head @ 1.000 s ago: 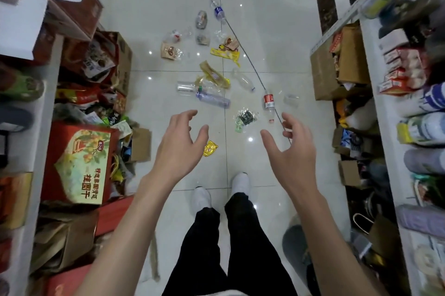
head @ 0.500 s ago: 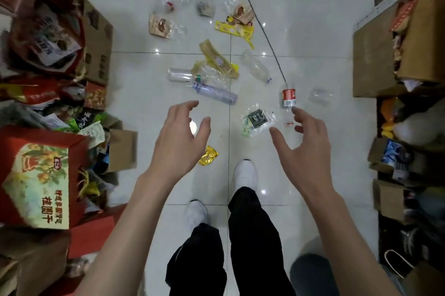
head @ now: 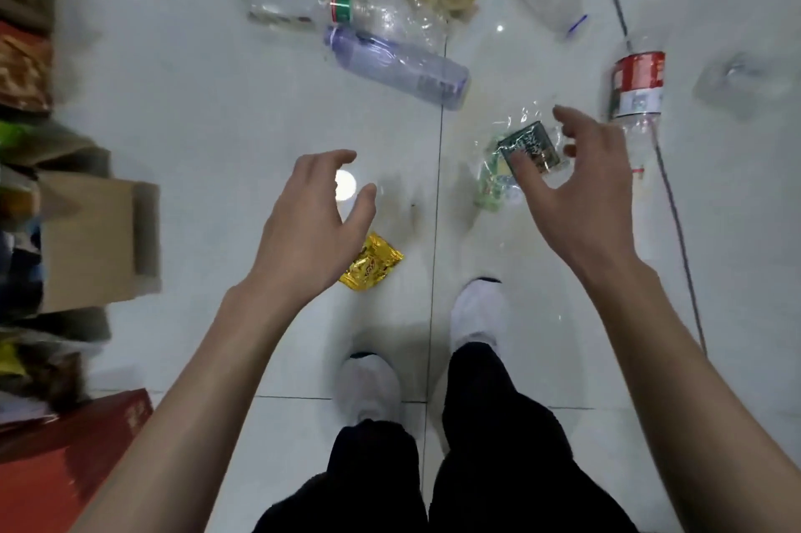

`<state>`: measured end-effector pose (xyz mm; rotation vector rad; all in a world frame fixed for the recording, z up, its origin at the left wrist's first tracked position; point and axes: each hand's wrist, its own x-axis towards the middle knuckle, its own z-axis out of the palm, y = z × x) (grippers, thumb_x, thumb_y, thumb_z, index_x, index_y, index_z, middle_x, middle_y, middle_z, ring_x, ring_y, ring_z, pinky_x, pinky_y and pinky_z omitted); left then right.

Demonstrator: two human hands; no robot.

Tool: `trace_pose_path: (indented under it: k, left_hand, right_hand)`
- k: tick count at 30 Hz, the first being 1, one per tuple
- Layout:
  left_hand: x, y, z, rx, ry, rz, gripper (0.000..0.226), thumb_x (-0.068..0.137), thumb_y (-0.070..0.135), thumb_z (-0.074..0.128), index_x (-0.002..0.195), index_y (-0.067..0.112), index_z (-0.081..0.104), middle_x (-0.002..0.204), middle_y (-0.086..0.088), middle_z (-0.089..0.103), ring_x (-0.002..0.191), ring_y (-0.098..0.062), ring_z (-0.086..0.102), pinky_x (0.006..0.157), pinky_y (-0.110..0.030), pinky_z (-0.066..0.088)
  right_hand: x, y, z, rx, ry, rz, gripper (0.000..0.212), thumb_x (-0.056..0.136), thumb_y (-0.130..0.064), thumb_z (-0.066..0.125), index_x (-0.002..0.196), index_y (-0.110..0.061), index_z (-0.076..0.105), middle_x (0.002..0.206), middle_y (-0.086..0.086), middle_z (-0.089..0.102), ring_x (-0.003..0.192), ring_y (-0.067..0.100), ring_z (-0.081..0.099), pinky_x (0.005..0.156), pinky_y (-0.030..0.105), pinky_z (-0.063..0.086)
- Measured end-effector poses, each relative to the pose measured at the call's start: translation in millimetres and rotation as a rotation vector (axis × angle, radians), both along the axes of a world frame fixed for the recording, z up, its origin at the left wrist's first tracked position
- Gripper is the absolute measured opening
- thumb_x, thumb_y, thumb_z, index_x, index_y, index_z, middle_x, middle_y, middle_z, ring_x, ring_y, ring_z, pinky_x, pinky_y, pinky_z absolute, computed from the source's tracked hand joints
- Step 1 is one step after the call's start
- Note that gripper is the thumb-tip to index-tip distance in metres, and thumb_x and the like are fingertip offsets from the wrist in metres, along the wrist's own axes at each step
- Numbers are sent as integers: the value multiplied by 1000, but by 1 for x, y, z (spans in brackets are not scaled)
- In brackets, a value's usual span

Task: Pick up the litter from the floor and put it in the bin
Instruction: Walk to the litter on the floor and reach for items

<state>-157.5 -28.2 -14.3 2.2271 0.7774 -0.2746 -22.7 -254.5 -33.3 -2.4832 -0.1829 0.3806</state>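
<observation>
Both forearms reach down and forward over the floor (head: pixel 182 99). The left hand (head: pixel 310 225) hovers, fingers spread and empty, above a gold wrapper (head: pixel 372 263). The right hand (head: pixel 576 194), fingers curled open, hangs over a clear packet (head: pixel 516 151).

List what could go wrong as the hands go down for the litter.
1. The right hand hovers open over a crinkly clear wrapper; thin film may slip from the fingers.
2. The gold sachet lies partly hidden under the left hand, close to the white shoes; a step could crush or kick it.
3. No bin is in view, so carrying several pieces risks drops.
</observation>
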Motion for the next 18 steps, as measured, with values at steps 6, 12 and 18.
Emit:
trace_pose_path:
  k: [6,12,18]
  left_hand:
    - [-25,-6,-112,19,72,-60,47,96,46,51,139,30,44,141,7,43,121,-15,53,94,-42,50]
    - [-49,-29,-170,65,138,-117,61,84,50,66,138,28,47,138,-1,44,121,-22,50,90,-40,50]
    - [-63,-53,-201,178,169,-138,71,70,57,76,131,29,53,135,-8,41,118,-28,45,93,-44,48]
  right_hand:
    - [7,-14,-117,-49,-33,29,58,88,-41,67,140,-20,51,130,13,51,118,27,52,103,40,43]
    - [19,-17,-172,-79,-56,40,58,88,-40,67,140,-20,52,133,13,48,125,26,45,108,36,40]
    - [27,-9,-201,-175,-87,79,55,82,-41,70,132,-23,57,135,10,46,125,31,44,107,43,39]
